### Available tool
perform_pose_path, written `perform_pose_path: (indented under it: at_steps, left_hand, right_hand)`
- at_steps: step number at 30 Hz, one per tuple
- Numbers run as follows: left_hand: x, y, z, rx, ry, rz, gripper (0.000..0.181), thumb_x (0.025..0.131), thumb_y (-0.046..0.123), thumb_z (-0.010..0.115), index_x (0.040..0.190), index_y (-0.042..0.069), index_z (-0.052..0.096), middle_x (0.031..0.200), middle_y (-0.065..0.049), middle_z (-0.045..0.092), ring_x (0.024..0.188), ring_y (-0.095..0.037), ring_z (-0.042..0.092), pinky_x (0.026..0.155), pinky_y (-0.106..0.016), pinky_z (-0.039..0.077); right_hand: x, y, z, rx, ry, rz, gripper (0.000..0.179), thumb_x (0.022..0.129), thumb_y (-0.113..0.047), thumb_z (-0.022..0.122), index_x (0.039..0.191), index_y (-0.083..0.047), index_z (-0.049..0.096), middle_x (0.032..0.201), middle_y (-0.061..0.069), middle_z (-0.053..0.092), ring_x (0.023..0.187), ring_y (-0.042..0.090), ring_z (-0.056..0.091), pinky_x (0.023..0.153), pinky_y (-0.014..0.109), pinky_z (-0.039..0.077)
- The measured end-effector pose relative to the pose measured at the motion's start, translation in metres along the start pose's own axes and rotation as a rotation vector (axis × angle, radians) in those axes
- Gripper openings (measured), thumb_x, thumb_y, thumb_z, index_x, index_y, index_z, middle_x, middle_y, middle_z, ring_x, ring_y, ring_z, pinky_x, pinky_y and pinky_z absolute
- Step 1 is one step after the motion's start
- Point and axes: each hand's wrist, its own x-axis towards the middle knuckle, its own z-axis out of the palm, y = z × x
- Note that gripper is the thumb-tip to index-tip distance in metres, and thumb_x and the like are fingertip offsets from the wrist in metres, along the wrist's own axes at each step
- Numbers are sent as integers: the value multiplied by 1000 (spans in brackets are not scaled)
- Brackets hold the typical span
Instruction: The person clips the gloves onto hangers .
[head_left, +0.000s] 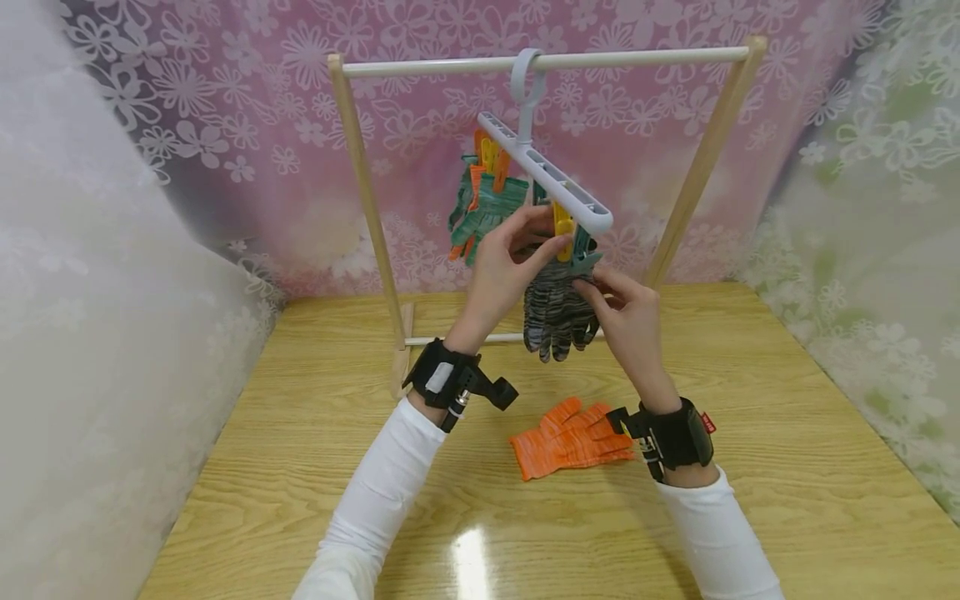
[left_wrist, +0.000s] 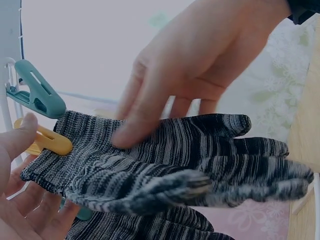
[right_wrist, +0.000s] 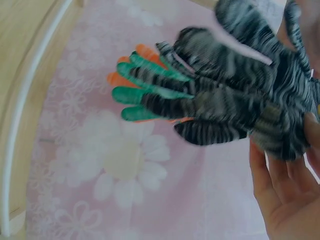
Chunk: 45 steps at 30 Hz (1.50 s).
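A black-and-grey striped knit glove (head_left: 557, 308) hangs fingers down from the near end of a pale grey hanger (head_left: 558, 177). With thumb and fingers, my left hand (head_left: 501, 265) pinches a yellow clothespin (left_wrist: 54, 141) at the glove's cuff. A dark green clothespin (left_wrist: 40, 92) sits at the cuff's corner. My right hand (head_left: 630, 321) holds the glove's side edge just below it, thumb in front and fingers behind. Part of another striped glove (left_wrist: 150, 226) shows underneath in the left wrist view.
Green and orange gloves (head_left: 491, 208) hang at the hanger's far end from orange and yellow clothespins (head_left: 500, 171). The hanger hooks over a white rail (head_left: 637, 58) on a wooden frame (head_left: 363, 183). An orange glove (head_left: 566, 446) lies flat on the wooden table (head_left: 300, 483).
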Motion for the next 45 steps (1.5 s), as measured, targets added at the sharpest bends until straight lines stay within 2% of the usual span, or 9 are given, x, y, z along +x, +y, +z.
perform_pose_path:
  at_steps: [4,8,11,15,24,28,32,36,45]
  left_hand:
    - [-3,0,-3,13,12,39,40,95,7,71,133,3,61,118,-14,69,100,-18,69,85,-31,58]
    - [-5,4,-11,32,72,90,37,95,8,72,130,2,63,118,-14,69,99,-20,69,84,-32,59]
    - [-6,13,-17,23,130,103,34,95,7,72,127,1,65,118,-15,69,100,-22,69,84,-35,60]
    - [-8,27,-20,12,159,115,29,95,7,71,123,0,67,117,-15,69,100,-22,70,84,-35,61]
    - [-11,50,-14,86,123,106,22,97,13,71,117,4,70,110,-9,73,96,-10,70,81,-30,61]
    - [-13,49,-4,111,73,106,33,91,13,78,121,5,69,112,-9,73,95,-11,71,83,-33,61]
    - [-13,46,6,178,43,116,44,84,17,85,124,7,69,114,-8,73,97,-14,71,86,-30,60]
    - [-12,45,15,241,52,145,46,81,20,87,123,8,71,113,-6,75,97,-16,72,85,-23,58]
    - [-13,45,22,317,58,134,42,82,23,87,119,7,72,109,-6,76,91,-14,74,82,-17,56]
  right_hand:
    - [-9,8,-7,-52,-76,-7,25,91,1,73,117,4,74,103,23,75,81,-16,59,74,5,50]
    - [-18,15,-11,-111,-131,-14,30,89,-1,76,120,1,74,101,20,76,81,11,72,71,4,49]
    - [-22,18,-12,-148,-153,-17,29,89,-2,77,118,0,74,100,18,76,80,33,72,70,4,48]
    - [-23,21,-14,-160,-163,-38,25,89,-1,76,114,0,74,97,17,76,78,34,72,70,3,48]
    - [-26,23,-11,-169,-164,-61,24,88,-2,77,112,0,75,96,17,76,75,32,73,69,2,47]
    - [-28,22,-9,-173,-149,-96,21,85,0,79,106,1,76,89,17,74,72,30,72,68,5,49]
    - [-30,22,-5,-201,-147,-126,16,83,-1,82,98,1,77,81,14,67,70,29,71,66,23,59]
    - [-31,22,-2,-214,-151,-136,12,82,-2,83,91,2,75,81,15,64,68,29,71,63,41,61]
    - [-34,29,-2,-222,-189,-182,11,82,2,81,81,2,70,68,13,69,62,29,71,59,44,61]
